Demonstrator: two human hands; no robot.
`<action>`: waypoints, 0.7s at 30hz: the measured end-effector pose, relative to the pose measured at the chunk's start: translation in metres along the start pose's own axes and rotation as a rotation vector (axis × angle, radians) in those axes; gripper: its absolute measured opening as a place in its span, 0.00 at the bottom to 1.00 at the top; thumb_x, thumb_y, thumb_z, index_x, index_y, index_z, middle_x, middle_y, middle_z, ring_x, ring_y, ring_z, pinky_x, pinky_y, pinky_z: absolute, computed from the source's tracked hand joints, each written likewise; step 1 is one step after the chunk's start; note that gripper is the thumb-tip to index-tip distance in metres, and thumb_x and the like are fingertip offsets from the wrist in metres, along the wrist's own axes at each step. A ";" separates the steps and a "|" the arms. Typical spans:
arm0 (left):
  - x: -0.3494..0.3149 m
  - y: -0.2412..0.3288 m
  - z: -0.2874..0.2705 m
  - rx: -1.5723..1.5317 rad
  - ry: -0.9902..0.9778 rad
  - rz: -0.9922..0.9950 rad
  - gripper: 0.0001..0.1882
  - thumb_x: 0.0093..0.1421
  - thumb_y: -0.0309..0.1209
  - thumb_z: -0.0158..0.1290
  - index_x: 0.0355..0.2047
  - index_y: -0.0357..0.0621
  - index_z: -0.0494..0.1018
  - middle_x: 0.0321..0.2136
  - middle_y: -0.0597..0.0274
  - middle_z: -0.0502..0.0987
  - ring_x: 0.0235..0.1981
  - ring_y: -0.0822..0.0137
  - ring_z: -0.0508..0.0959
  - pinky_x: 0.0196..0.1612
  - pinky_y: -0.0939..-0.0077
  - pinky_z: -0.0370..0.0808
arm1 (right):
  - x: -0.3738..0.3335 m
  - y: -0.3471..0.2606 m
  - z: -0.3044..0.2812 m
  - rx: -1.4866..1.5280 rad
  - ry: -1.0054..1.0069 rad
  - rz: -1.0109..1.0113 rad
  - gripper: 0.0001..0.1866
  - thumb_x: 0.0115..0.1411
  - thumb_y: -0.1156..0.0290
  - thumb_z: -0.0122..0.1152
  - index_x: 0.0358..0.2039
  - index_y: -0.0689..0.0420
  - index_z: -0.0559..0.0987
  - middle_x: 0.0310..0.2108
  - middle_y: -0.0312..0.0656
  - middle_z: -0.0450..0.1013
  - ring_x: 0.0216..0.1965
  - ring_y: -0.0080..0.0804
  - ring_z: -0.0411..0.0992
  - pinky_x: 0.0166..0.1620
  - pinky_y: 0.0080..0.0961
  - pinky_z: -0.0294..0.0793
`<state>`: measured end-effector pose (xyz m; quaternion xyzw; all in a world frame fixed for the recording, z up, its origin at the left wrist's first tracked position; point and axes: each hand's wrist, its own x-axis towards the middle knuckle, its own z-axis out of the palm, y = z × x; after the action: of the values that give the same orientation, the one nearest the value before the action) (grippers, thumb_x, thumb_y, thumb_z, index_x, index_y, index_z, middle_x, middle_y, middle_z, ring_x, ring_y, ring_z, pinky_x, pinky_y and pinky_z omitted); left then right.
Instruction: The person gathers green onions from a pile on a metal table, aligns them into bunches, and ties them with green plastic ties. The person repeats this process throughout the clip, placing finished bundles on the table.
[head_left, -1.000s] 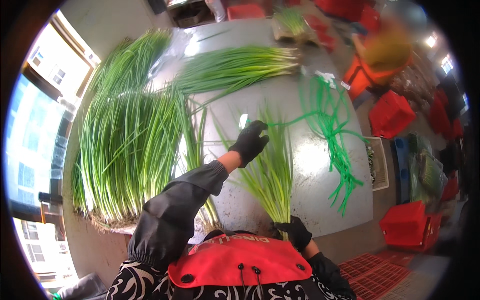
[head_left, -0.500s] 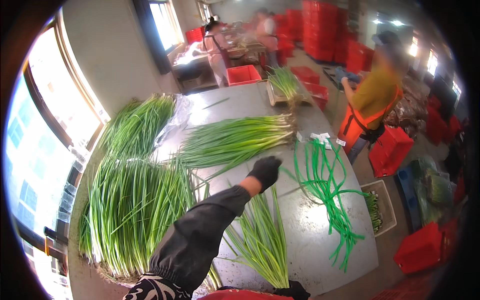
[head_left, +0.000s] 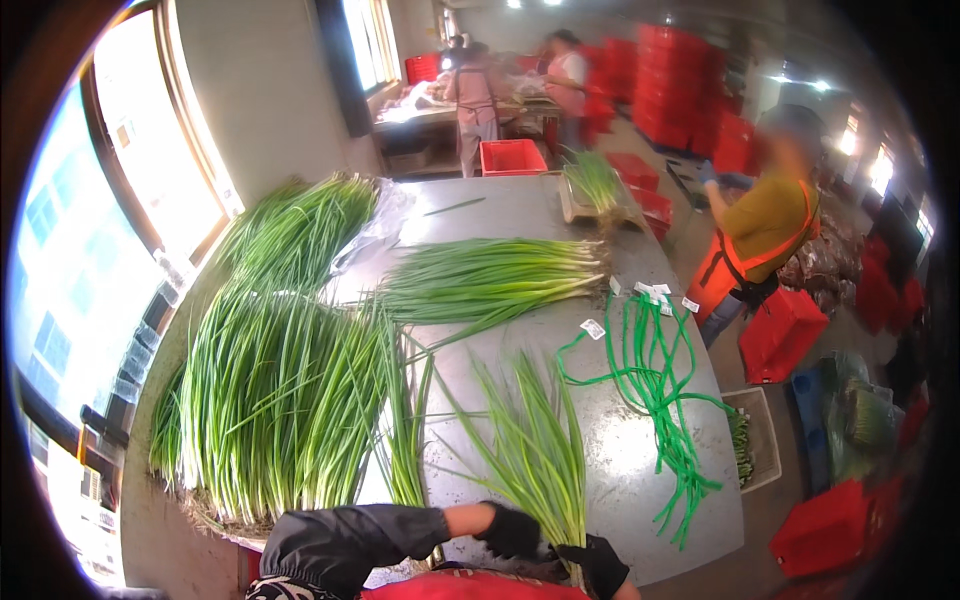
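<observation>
A gloved right hand [head_left: 598, 566] clamps a green onion bunch [head_left: 550, 470] near its base; the left hand [head_left: 513, 531], grip impossible to tell, is left of the bunch, green ties [head_left: 662, 408] right of it.

A produce-packing workroom, by the look of it: long spring onions [head_left: 280, 400] lie in heaps across a broad metal-topped table [head_left: 530, 215], with green ties [head_left: 655, 400] bearing white tags [head_left: 593, 328] laid out beside them. Red crates [head_left: 675, 85] rise in a tall stack at the back, and a blue pallet [head_left: 812, 425] sits on the floor to the right. A worker in an orange apron [head_left: 735, 265] stands past the table's far corner, while others in pink aprons [head_left: 476, 95] gather around a farther worktable [head_left: 425, 127], under ceiling lights [head_left: 820, 86] and near large windows [head_left: 150, 110]
</observation>
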<state>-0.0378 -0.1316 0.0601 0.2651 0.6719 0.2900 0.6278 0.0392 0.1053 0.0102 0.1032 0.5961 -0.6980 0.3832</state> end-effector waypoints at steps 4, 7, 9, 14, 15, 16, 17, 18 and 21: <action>0.020 -0.081 0.058 -0.593 0.174 0.419 0.13 0.63 0.30 0.49 0.44 0.38 0.75 0.37 0.53 0.79 0.35 0.65 0.78 0.37 0.71 0.74 | -0.019 -0.049 0.025 0.148 -0.113 0.009 0.19 0.59 0.71 0.61 0.48 0.67 0.74 0.38 0.51 0.78 0.34 0.35 0.78 0.37 0.28 0.78; 0.013 -0.089 0.021 -0.392 0.540 0.758 0.24 0.59 0.22 0.54 0.57 0.37 0.67 0.48 0.54 0.77 0.45 0.65 0.77 0.47 0.67 0.77 | -0.019 -0.051 0.032 0.110 -0.156 -0.071 0.18 0.59 0.74 0.60 0.49 0.68 0.73 0.39 0.52 0.78 0.34 0.35 0.78 0.36 0.30 0.79; 0.006 -0.083 0.010 -0.492 0.827 0.859 0.19 0.62 0.24 0.52 0.54 0.34 0.69 0.47 0.56 0.77 0.45 0.66 0.78 0.48 0.70 0.76 | -0.018 -0.046 0.036 0.079 -0.151 -0.041 0.17 0.60 0.75 0.59 0.48 0.69 0.73 0.39 0.52 0.78 0.33 0.34 0.77 0.36 0.29 0.78; -0.029 -0.081 -0.013 -0.144 1.425 0.749 0.13 0.65 0.29 0.51 0.44 0.32 0.76 0.42 0.57 0.81 0.41 0.67 0.80 0.45 0.76 0.76 | -0.019 -0.007 0.021 0.066 -0.164 0.000 0.16 0.59 0.74 0.60 0.46 0.68 0.75 0.38 0.50 0.78 0.32 0.33 0.77 0.36 0.28 0.78; -0.036 -0.079 -0.014 -0.951 1.112 0.806 0.14 0.64 0.28 0.51 0.46 0.32 0.75 0.41 0.54 0.81 0.41 0.66 0.80 0.45 0.76 0.76 | -0.019 -0.002 0.017 0.068 -0.147 0.013 0.15 0.59 0.73 0.60 0.45 0.67 0.75 0.38 0.49 0.78 0.32 0.33 0.77 0.36 0.28 0.78; -0.053 -0.077 -0.012 -0.168 1.402 0.508 0.14 0.63 0.29 0.51 0.48 0.41 0.76 0.38 0.52 0.81 0.38 0.66 0.81 0.43 0.75 0.77 | -0.019 0.007 0.013 0.061 -0.134 0.033 0.16 0.58 0.73 0.60 0.46 0.67 0.75 0.38 0.50 0.78 0.32 0.34 0.77 0.35 0.29 0.77; -0.042 -0.096 -0.023 -0.220 1.424 0.703 0.15 0.63 0.30 0.51 0.50 0.45 0.76 0.36 0.54 0.81 0.37 0.67 0.81 0.42 0.76 0.78 | -0.019 0.017 0.007 0.055 -0.119 0.053 0.17 0.58 0.73 0.61 0.47 0.67 0.74 0.38 0.50 0.78 0.32 0.34 0.77 0.35 0.30 0.77; -0.041 -0.107 -0.025 -0.366 1.376 0.703 0.16 0.63 0.31 0.51 0.51 0.50 0.75 0.33 0.54 0.81 0.36 0.67 0.81 0.41 0.76 0.78 | -0.021 0.030 0.001 0.045 -0.101 0.087 0.18 0.57 0.73 0.61 0.48 0.67 0.74 0.38 0.51 0.77 0.31 0.35 0.77 0.35 0.30 0.76; -0.056 -0.117 -0.025 -0.851 1.235 0.491 0.19 0.65 0.31 0.47 0.56 0.50 0.69 0.39 0.57 0.78 0.36 0.69 0.78 0.42 0.75 0.78 | -0.007 0.079 -0.033 -0.037 -0.043 0.097 0.15 0.60 0.68 0.59 0.45 0.62 0.74 0.32 0.46 0.76 0.28 0.33 0.75 0.33 0.29 0.76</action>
<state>-0.0576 -0.2542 0.0152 -0.0664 0.6524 0.7474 0.1064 0.0861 0.1385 -0.0541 0.1098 0.5948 -0.6696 0.4310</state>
